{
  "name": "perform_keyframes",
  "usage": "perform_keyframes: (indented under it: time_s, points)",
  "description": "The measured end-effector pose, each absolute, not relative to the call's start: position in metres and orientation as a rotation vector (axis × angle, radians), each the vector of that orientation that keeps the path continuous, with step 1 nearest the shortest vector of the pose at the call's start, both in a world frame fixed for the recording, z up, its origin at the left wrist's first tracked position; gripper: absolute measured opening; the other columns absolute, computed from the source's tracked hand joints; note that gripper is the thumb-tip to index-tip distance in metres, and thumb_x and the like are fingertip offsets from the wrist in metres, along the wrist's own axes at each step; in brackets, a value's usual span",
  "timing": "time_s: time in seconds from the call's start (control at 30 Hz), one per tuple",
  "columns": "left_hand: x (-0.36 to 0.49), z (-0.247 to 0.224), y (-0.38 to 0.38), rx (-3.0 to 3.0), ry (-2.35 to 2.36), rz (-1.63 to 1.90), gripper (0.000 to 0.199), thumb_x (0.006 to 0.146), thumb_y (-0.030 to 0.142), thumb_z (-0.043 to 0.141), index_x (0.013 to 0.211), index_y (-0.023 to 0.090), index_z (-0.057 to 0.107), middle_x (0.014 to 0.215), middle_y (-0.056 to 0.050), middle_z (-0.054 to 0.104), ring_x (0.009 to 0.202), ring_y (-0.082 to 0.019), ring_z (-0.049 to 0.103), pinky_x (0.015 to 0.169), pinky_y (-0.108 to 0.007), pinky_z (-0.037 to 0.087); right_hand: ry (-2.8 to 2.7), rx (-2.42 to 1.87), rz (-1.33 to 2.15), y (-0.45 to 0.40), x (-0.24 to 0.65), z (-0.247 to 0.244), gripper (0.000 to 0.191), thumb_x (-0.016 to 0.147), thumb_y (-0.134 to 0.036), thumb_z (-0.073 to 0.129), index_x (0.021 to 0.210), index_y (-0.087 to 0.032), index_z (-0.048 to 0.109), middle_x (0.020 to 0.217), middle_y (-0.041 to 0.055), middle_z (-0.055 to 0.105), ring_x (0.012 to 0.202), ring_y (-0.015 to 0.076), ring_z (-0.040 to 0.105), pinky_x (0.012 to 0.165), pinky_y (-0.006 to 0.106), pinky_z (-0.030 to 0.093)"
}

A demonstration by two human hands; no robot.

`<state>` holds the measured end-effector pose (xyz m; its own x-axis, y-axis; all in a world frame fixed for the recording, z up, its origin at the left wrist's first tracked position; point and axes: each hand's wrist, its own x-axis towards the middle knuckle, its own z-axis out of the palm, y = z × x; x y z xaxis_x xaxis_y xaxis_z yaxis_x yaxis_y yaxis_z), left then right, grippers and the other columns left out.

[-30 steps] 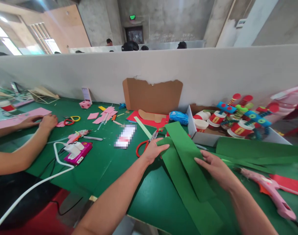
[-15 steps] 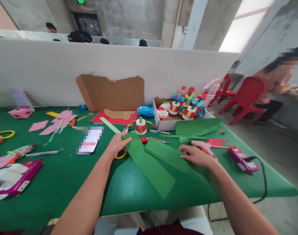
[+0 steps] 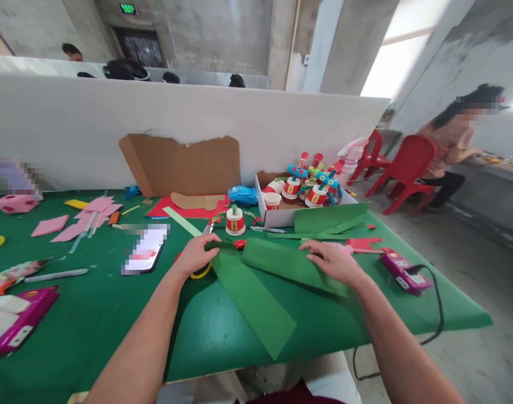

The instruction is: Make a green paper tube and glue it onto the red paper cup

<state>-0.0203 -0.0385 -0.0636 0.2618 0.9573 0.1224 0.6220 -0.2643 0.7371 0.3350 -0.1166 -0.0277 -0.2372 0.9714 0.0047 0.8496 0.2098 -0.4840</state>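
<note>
My left hand (image 3: 196, 255) pinches the upper end of a green paper strip (image 3: 256, 306), which slants down to the right across the table. That end is bent over at my fingers. A second, wider green paper piece (image 3: 277, 261) lies beside it, with my right hand (image 3: 330, 261) at its upper right edge, thumb and fingers curled onto it. Scissors with a yellow-lined handle (image 3: 202, 271) are partly hidden under my left hand. Just beyond stands a red and white paper cup figure (image 3: 235, 220) with folded green arms. A red-handled tool (image 3: 239, 244) is mostly covered by the paper.
A white box (image 3: 279, 217) holds several cup figures. More green paper (image 3: 332, 217) lies before it. A phone (image 3: 147, 249), pink paper pieces (image 3: 50, 225), a glue gun (image 3: 14, 278) and purple power strips (image 3: 406, 273) surround the work. A person (image 3: 454, 134) sits at far right.
The view has shifted slightly. The strip's upper end has bent over in my left hand. My right hand has moved a little left along the wider green piece.
</note>
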Motion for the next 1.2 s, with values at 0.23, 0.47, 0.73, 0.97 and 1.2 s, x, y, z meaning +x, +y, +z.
perform_keyframes:
  time_s: [0.23, 0.47, 0.73, 0.97, 1.2]
  points:
    - [-0.018, -0.069, -0.037, 2.016, 1.424, 0.737, 0.028, 0.064, 0.033, 0.049, 0.084, 0.021, 0.065, 0.083, -0.001, 0.069, 0.080, -0.022, 0.062, 0.078, -0.031, 0.047, -2.162, -1.803, 0.416, -0.079, 0.316, -0.020, 0.030, 0.089, -0.016, 0.042, 0.113, -0.019, 0.058, 0.100, 0.0080, 0.070, 0.087, 0.0214, 0.064, 0.079, 0.031, 0.045]
    - [-0.016, -0.071, -0.037, 2.068, 1.400, 0.689, 0.028, 0.066, 0.031, 0.046, 0.085, 0.020, 0.064, 0.079, -0.001, 0.068, 0.079, -0.022, 0.061, 0.075, -0.029, 0.047, -2.123, -2.281, -0.019, -0.070, 0.293, -0.019, 0.034, 0.087, -0.007, 0.041, 0.115, -0.018, 0.056, 0.103, 0.0148, 0.069, 0.090, 0.0268, 0.067, 0.070, 0.031, 0.042]
    - [-0.017, -0.075, -0.033, 2.080, 1.412, 0.674, 0.026, 0.066, 0.030, 0.048, 0.084, 0.020, 0.064, 0.081, 0.000, 0.068, 0.080, -0.020, 0.062, 0.076, -0.030, 0.047, -1.962, -2.459, -0.276, -0.082, 0.307, -0.030, 0.032, 0.090, -0.010, 0.042, 0.118, -0.015, 0.056, 0.100, 0.0136, 0.068, 0.093, 0.0268, 0.064, 0.076, 0.034, 0.042]
    - [-0.017, -0.076, -0.035, 2.063, 1.380, 0.674, 0.026, 0.067, 0.031, 0.048, 0.085, 0.020, 0.063, 0.082, -0.001, 0.068, 0.081, -0.021, 0.062, 0.077, -0.031, 0.047, -2.254, -1.824, -0.112, -0.079, 0.272, -0.043, 0.030, 0.091, -0.019, 0.051, 0.119, -0.016, 0.059, 0.116, 0.0123, 0.063, 0.106, 0.0254, 0.054, 0.091, 0.036, 0.040]
    - [-0.016, -0.069, -0.038, 1.950, 1.323, 0.738, 0.025, 0.065, 0.036, 0.051, 0.080, 0.020, 0.061, 0.079, 0.000, 0.067, 0.080, -0.021, 0.061, 0.078, -0.033, 0.047, -2.499, -1.602, 0.209, -0.055, 0.225, -0.068, 0.040, 0.090, -0.022, 0.057, 0.128, -0.014, 0.054, 0.125, 0.0135, 0.061, 0.114, 0.0250, 0.052, 0.093, 0.037, 0.040]
